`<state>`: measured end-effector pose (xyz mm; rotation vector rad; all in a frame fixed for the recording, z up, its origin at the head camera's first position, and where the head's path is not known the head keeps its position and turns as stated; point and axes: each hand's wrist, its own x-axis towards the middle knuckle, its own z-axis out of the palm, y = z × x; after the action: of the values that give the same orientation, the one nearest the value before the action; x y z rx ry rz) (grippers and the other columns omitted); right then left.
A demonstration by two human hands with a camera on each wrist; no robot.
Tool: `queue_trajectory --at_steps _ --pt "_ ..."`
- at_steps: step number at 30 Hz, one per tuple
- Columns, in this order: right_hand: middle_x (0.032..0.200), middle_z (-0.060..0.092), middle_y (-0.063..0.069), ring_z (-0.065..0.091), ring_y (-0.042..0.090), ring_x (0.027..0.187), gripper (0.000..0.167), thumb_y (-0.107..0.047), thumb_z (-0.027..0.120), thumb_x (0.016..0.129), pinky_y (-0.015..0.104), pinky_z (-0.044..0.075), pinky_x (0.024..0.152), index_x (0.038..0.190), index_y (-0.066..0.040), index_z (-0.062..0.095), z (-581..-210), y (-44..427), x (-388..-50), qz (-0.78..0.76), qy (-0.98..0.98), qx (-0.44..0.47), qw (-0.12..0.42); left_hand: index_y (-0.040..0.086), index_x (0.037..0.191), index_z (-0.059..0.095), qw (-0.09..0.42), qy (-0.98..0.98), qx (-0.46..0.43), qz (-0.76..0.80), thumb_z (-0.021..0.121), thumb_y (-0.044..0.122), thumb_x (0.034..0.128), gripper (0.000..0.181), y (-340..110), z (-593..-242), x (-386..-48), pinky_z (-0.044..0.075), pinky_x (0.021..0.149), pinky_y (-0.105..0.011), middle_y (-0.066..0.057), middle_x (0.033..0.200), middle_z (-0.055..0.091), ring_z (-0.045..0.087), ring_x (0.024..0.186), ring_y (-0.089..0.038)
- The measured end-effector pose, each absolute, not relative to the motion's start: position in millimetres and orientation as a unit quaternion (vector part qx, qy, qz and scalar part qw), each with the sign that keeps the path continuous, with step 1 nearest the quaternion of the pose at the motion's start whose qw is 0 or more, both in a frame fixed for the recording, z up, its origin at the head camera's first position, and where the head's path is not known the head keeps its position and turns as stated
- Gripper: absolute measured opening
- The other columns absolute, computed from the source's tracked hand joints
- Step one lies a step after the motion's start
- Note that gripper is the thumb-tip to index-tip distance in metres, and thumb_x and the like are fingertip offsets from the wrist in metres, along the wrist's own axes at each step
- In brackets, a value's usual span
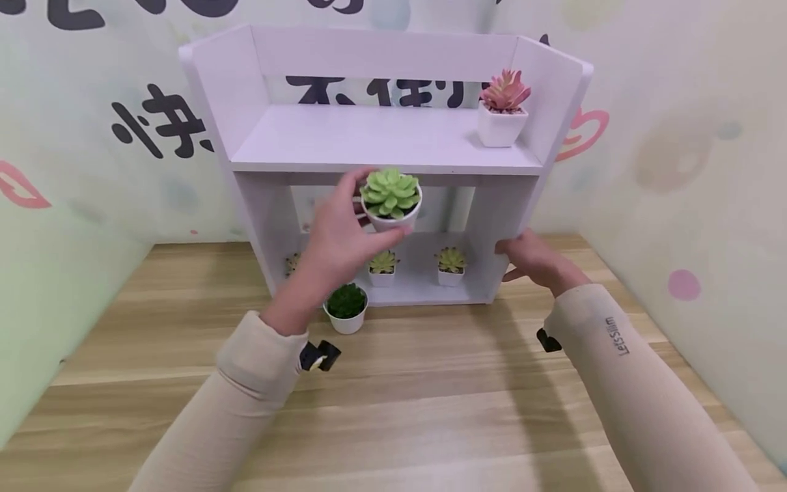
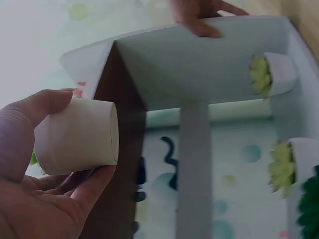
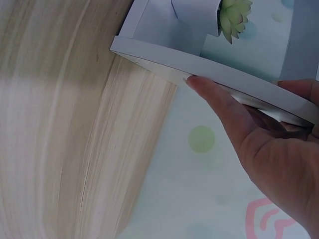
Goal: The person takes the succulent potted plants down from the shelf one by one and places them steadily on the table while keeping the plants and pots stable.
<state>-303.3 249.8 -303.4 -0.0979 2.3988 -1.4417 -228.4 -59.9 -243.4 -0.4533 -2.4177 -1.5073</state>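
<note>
My left hand (image 1: 344,236) grips a round white pot with a light green succulent (image 1: 391,195), held up in front of the middle board of the white shelf (image 1: 393,140). In the left wrist view its fingers and thumb curl round the smooth potted succulent (image 2: 82,137). My right hand (image 1: 536,260) holds the front edge of the shelf's right side panel (image 3: 199,67). A finger lies along the outer face and the thumb reaches over the edge. Below my left wrist, a dark green potted plant (image 1: 346,307) stands on the table before the shelf.
A pink succulent in a square white pot (image 1: 501,113) stands at the upper level's right end. The lower level bears small potted succulents, one in the middle (image 1: 382,266), one at right (image 1: 451,265), one partly hidden at left (image 1: 293,262). Patterned walls (image 1: 682,171) surround the wooden table (image 1: 418,410).
</note>
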Motion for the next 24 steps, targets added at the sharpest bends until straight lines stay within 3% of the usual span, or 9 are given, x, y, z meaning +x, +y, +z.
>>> queue_trajectory --at_steps 3,5,10,12,15,24 --pt "0.162 0.022 0.027 0.038 0.048 0.142 0.069 -0.004 0.035 0.096 0.057 0.056 0.090 0.160 -0.002 0.007 -303 249 -304 -0.507 0.845 -0.038 0.170 0.008 0.147 0.044 0.117 -0.838 -0.158 -0.508 0.087 0.024 0.0794 0.082 -56 -264 -229 0.057 0.101 -0.038 -0.010 0.141 0.057 0.060 0.126 -0.024" --pt "0.162 0.022 0.027 0.038 0.048 0.142 0.069 -0.004 0.034 0.096 0.057 0.056 0.090 0.160 -0.002 0.007 -304 248 -305 -0.506 0.845 -0.039 0.170 0.008 0.146 0.045 0.107 -0.849 -0.151 -0.496 0.087 0.026 0.0797 0.080 -52 -274 -229 0.048 0.112 -0.043 -0.010 0.140 0.058 0.060 0.128 -0.025" --pt "0.162 0.022 0.028 0.038 0.048 0.142 0.070 -0.003 0.034 0.096 0.054 0.057 0.089 0.160 -0.001 0.007 -304 247 -302 -0.506 0.845 -0.037 0.171 0.011 0.145 0.047 0.076 -0.871 -0.124 -0.470 0.088 0.028 0.0781 0.080 -42 -291 -224 0.042 0.117 -0.048 -0.010 0.139 0.062 0.059 0.131 -0.027" --pt "0.162 0.023 0.028 0.038 0.048 0.142 0.069 -0.003 0.034 0.096 0.053 0.057 0.088 0.160 -0.001 0.008 -303 247 -302 -0.507 0.844 -0.037 0.170 0.012 0.145 0.047 0.062 -0.878 -0.114 -0.461 0.088 0.026 0.0770 0.081 -37 -296 -223 0.049 0.110 -0.046 -0.010 0.138 0.062 0.059 0.130 -0.028" --pt "0.162 0.023 0.027 0.038 0.047 0.142 0.069 -0.004 0.034 0.096 0.052 0.057 0.089 0.159 -0.001 0.008 -302 247 -302 -0.507 0.844 -0.035 0.169 0.011 0.146 0.047 0.043 -0.889 -0.109 -0.443 0.089 0.025 0.0757 0.083 -30 -305 -224 0.050 0.109 -0.048 -0.012 0.138 0.062 0.059 0.130 -0.031" --pt "0.162 0.025 0.027 0.038 0.045 0.142 0.068 -0.003 0.035 0.096 0.050 0.057 0.088 0.159 0.000 0.010 -303 249 -300 -0.514 0.840 -0.026 0.170 0.001 0.150 0.038 -0.004 -0.902 -0.105 -0.418 0.087 0.021 0.0785 0.089 -17 -346 -232 0.045 0.115 -0.047 -0.018 0.148 0.053 0.053 0.136 -0.036"
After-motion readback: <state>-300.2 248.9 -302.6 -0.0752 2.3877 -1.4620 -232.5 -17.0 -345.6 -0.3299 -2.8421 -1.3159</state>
